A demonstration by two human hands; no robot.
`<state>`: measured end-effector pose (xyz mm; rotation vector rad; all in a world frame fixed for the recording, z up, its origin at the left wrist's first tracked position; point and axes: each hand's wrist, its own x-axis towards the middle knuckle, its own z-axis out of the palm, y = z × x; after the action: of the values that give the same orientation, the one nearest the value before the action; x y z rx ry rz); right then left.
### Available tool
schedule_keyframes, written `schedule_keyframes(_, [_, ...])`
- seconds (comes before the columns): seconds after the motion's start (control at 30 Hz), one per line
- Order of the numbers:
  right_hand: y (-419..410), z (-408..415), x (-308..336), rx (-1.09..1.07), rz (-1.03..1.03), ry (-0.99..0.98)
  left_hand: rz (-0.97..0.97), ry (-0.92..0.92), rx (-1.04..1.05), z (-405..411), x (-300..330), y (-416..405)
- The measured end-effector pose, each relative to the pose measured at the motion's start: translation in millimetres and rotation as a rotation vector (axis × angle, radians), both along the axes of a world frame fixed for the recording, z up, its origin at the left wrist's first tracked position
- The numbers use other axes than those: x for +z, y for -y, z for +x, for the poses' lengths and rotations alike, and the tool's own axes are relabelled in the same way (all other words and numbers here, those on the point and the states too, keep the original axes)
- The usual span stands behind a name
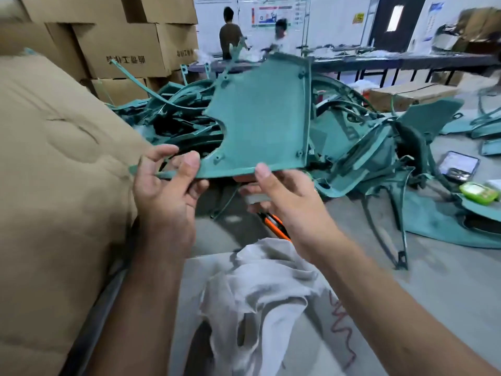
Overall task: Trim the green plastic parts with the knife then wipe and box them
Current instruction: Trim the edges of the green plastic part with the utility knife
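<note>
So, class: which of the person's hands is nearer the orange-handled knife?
Right. The right hand is just above the orange-handled knife, partly covering it, while pinching the green panel. The left hand grips the panel's left corner, further away.

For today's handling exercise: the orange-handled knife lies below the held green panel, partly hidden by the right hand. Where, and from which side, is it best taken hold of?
Grip the knife by its orange handle, probably coming down from above with the right hand, which is nearest. Only a slanted stretch of handle shows between that hand and the grey cloth; the blade end is hidden, so avoid reaching in blind beneath the green panel.
</note>
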<state>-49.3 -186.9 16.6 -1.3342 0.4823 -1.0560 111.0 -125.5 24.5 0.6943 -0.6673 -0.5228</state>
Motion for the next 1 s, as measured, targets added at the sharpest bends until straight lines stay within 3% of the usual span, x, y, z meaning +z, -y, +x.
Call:
schedule_keyframes(0.13, [8.8,-6.7,-41.8,0.012,0.233,0.112,0.078,0.189,-0.015,35.4,-24.1,-10.3])
schedule_keyframes(0.23, [15.2,-16.0,-66.9,-0.007,0.138,0.051,0.164,0.331,-0.013,44.6,-37.4,-9.4])
schedule_keyframes(0.3, [19.8,-20.2,-76.2,0.031,0.122,0.088,0.165,0.269,-0.003,34.0,-44.1,-3.3])
schedule_keyframes(0.43, [24.5,-22.7,-76.6,0.03,0.224,0.206,0.159,-0.055,-0.103,-10.4,-60.7,8.9])
schedule_keyframes(0.47, [24.4,-23.1,-77.0,0.014,0.218,0.205,0.183,-0.024,-0.14,-20.8,-67.5,11.3])
schedule_keyframes(0.57, [22.7,-24.6,-77.4,0.001,0.125,0.139,0.266,0.337,-0.125,-38.8,-83.9,15.5])
schedule_keyframes(0.63, [21.6,-29.6,-73.4,-0.055,-0.014,0.032,0.226,0.469,-0.07,-41.0,-87.0,17.6])
schedule_keyframes(0.73, [24.2,-39.3,-68.9,-0.118,-0.29,-0.141,0.181,0.524,-0.013,-40.9,-88.6,17.7])
schedule_keyframes(0.83, [36.9,-44.2,-76.3,-0.425,-0.54,-0.692,0.221,0.597,0.201,-33.7,-91.2,16.3])
schedule_keyframes(0.9, [41.3,-44.8,-80.1,-0.479,-0.594,-1.054,0.275,0.662,0.346,-23.2,-93.2,18.2])
schedule_keyframes(1.0, [44.5,-39.8,-81.0,-0.393,-0.6,-1.255,0.331,0.659,0.47,-11.5,-96.0,24.4])
